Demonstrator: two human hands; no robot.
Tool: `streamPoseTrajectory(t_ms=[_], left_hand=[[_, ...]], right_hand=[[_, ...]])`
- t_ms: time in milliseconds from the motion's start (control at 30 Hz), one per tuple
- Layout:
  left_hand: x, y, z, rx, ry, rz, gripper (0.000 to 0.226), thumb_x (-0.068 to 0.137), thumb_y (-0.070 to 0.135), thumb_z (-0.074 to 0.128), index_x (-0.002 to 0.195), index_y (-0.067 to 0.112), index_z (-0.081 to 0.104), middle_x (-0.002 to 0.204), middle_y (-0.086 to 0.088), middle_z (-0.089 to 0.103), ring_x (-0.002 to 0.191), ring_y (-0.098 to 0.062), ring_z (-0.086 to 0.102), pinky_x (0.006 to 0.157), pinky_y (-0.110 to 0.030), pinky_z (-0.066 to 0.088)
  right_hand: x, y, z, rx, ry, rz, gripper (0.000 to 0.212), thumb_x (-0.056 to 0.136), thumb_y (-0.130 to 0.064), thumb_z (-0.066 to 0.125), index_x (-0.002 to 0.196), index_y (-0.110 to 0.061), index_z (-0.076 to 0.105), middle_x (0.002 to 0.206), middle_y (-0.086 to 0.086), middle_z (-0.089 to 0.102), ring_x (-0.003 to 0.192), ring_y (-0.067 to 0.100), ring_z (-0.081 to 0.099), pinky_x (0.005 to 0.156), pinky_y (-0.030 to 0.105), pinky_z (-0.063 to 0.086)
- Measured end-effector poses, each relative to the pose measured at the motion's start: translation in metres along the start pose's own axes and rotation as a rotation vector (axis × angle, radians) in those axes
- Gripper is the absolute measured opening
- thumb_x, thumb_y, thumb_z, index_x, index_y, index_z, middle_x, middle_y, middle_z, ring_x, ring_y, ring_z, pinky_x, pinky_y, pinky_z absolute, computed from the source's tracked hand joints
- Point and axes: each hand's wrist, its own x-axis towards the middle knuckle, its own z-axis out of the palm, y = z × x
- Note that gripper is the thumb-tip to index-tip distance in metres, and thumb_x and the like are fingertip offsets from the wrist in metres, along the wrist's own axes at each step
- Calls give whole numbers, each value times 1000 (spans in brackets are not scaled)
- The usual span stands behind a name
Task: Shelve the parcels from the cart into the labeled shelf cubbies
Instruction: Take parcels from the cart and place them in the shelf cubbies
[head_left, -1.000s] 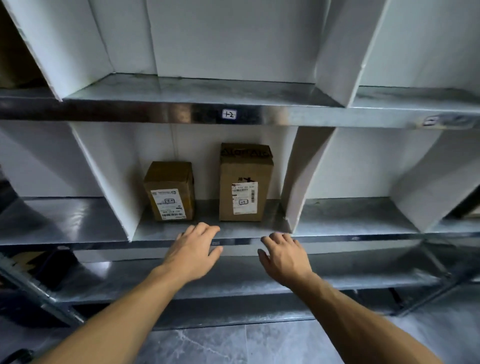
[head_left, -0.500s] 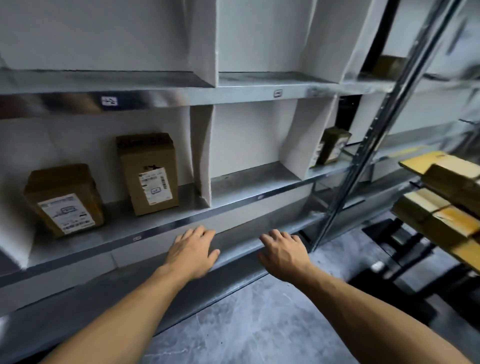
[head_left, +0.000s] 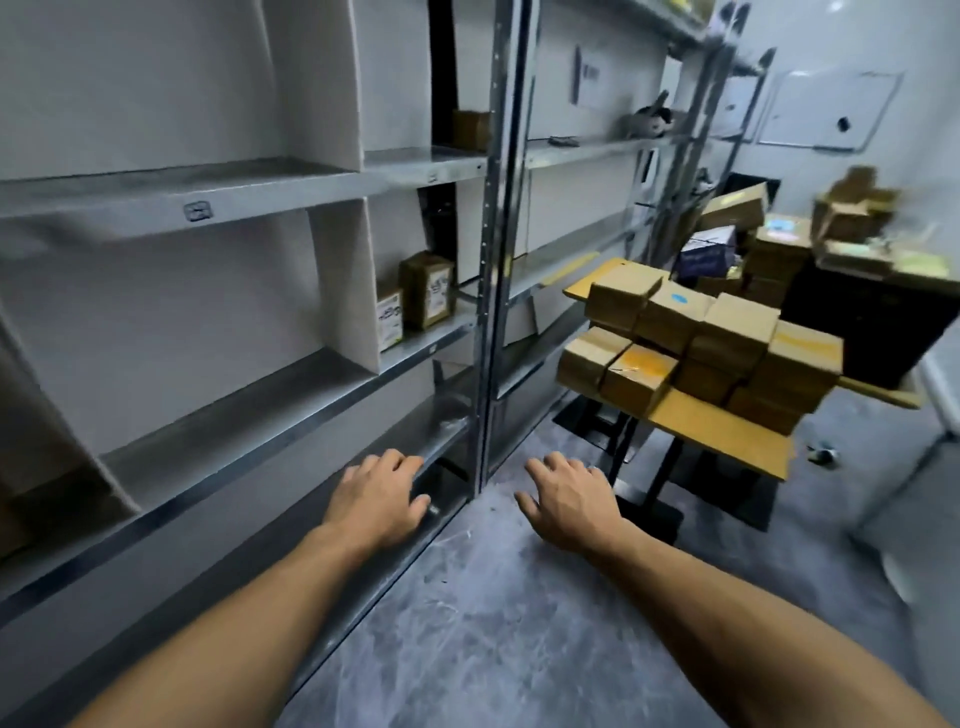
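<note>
A: Which step?
B: Fetching, I'd say. Left hand (head_left: 376, 493) and right hand (head_left: 566, 501): each grip loose, empty. Brown cardboard parcels (head_left: 675, 338) sit stacked on the yellow-topped cart (head_left: 717, 434), ahead-right.
A: Next?
B: Likely reach over and grasp one.

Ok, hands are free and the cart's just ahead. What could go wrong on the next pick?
1. The parcels are stacked in two tight layers near the edge of the cart; pulling one could tip a neighbour off.
2. The steel upright stands between the left hand and the cart; a quick reach might clip it.
3. The cubby label is blurred here; misreading risks a wrong cubby.
</note>
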Motion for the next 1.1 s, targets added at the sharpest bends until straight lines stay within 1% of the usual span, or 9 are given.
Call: streamPoseTrajectory(t_ms=[133,267,367,467,667,767,867,967,1100], left_hand=[[68,91,16,10,13,125,52,91,50,45,138,28,42,136,2,48,121,-24,46,100,-39,38],[128,179,35,-15,42,221,53,91,51,43,139,29,41,135,3,49,117,-23,48,96,-39,40],[159,233,50,-24,34,291,53,91,51,42,139,28,40,134,3,49,116,-24,49,95,-40,41],[184,268,63,-2,1,347,50,92,51,40,136,28,41,133,2,50,116,-24,49,95,-40,42],[245,298,78,31,-27,397,48,93,49,41,135,27,44,131,0,51,116,-24,49,95,-41,42],[285,303,90,39,-40,403,48,92,49,41,134,27,45,130,0,52,114,-24,50,94,-41,43],[331,303,103,26,-51,413,50,91,51,40,135,27,44,129,1,53,113,-22,50,93,-40,42],[388,300,117,24,-51,419,51,91,52,39,136,28,42,128,2,53,111,-21,50,91,-39,42],[468,296,133,6,-87,410,48,91,51,39,133,28,44,126,1,54,111,-21,50,93,-40,41]], right_hand=[[0,100,-2,4,-11,126,43,95,-56,37,121,-24,49,121,7,55,111,33,57,84,46,46],[-8,191,3,-30,-23,215,43,96,-56,37,122,-24,49,122,7,55,111,33,56,81,44,44],[-14,246,6,-37,-58,280,44,96,-56,36,124,-24,49,126,7,54,115,34,55,85,46,43],[-13,286,8,-32,-61,314,45,96,-56,38,127,-24,49,131,6,54,119,33,53,90,45,42],[13,327,19,-3,-81,337,47,99,-54,37,133,-24,46,134,5,53,122,31,51,94,46,41],[41,341,31,24,-87,335,46,99,-55,37,133,-25,45,131,5,54,119,31,52,92,45,41],[84,358,45,42,-97,326,45,98,-55,37,130,-25,48,128,5,55,117,30,53,90,45,43],[141,379,58,49,-122,335,46,99,-55,36,132,-25,48,131,4,54,120,31,52,92,45,43],[226,405,72,81,-156,346,46,98,-56,38,133,-27,47,134,3,52,123,29,52,95,45,43]])
